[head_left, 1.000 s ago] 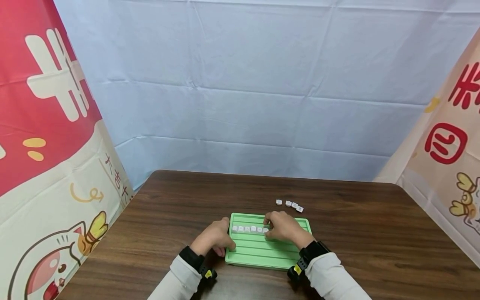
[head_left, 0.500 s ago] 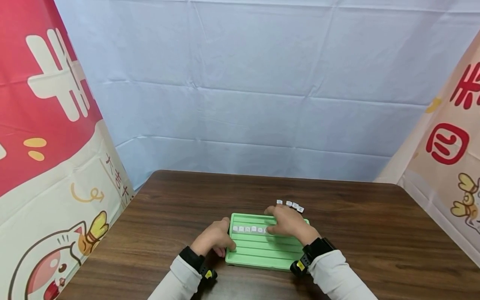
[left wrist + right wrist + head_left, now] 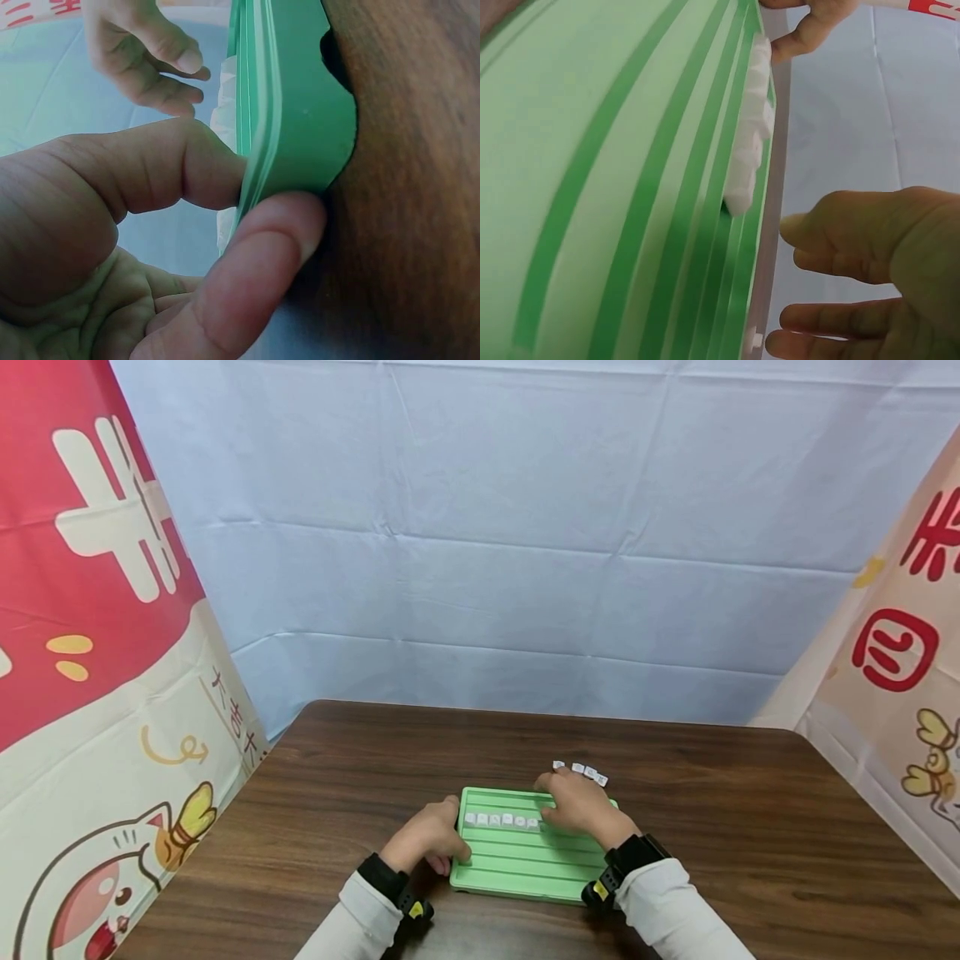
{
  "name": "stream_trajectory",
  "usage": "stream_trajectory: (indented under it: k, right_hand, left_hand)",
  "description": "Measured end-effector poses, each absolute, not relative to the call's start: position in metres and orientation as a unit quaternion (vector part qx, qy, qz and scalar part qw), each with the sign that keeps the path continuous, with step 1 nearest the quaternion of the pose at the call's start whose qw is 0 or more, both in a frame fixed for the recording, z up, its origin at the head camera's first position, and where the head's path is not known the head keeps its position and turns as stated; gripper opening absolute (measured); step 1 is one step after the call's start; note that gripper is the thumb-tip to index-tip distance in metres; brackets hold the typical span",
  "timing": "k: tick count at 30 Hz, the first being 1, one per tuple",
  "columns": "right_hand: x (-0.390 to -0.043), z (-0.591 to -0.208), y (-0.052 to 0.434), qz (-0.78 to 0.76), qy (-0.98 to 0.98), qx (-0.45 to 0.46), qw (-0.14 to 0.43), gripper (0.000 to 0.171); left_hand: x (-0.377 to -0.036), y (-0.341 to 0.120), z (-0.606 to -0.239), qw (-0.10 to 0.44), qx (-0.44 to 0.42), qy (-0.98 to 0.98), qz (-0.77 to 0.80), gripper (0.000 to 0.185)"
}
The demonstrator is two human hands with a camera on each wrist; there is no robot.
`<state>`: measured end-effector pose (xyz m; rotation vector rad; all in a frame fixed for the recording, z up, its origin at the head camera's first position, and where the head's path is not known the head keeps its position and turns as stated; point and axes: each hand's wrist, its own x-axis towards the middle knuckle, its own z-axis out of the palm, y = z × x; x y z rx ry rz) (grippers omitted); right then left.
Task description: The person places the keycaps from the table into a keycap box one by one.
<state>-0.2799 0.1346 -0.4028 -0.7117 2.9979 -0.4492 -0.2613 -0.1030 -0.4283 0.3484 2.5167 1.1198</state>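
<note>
A light green ridged tray [image 3: 525,874] lies on the table, with a row of several small white lettered tiles [image 3: 507,820] standing in one of its upper grooves. My left hand [image 3: 426,837] grips the tray's left edge; in the left wrist view the thumb and a finger [image 3: 262,262] pinch its rim. Over the tray's upper right part hovers my right hand [image 3: 579,807], its thumb and fingers apart and nothing between them. The right wrist view shows that hand [image 3: 870,262] beside the tray, past the end of the tile row [image 3: 748,142].
Several loose white tiles [image 3: 590,772] lie on the brown wooden table [image 3: 697,810] behind the tray, just beyond the right fingertips. A pale blue cloth [image 3: 495,568] hangs behind the table, with printed cloths at both sides.
My right hand has let go of the last tile in the row and shifted right and back, toward the loose tiles. The left hand stays on the tray edge.
</note>
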Motion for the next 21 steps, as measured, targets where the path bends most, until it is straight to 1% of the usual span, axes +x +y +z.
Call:
stream_trajectory:
  k: [5, 11, 14, 21]
  right_hand:
    - [-0.287, -0.408, 0.144, -0.142, 0.965, -0.222, 0.013, 0.026]
    - [-0.295, -0.409, 0.160, -0.114, 0.973, -0.198, 0.015, 0.028]
    - [-0.298, -0.409, 0.167, -0.117, 0.975, -0.189, 0.020, 0.028]
    - [-0.306, -0.412, 0.180, -0.118, 0.978, -0.169, 0.032, 0.027]
  left_hand:
    - [-0.262, -0.103, -0.429, 0.185, 0.123, 0.893, 0.390, 0.045]
    - [-0.260, -0.102, -0.429, 0.185, 0.126, 0.892, 0.392, 0.043]
    - [-0.260, -0.102, -0.429, 0.186, 0.122, 0.892, 0.393, 0.046]
    - [-0.260, -0.101, -0.428, 0.190, 0.114, 0.892, 0.393, 0.066]
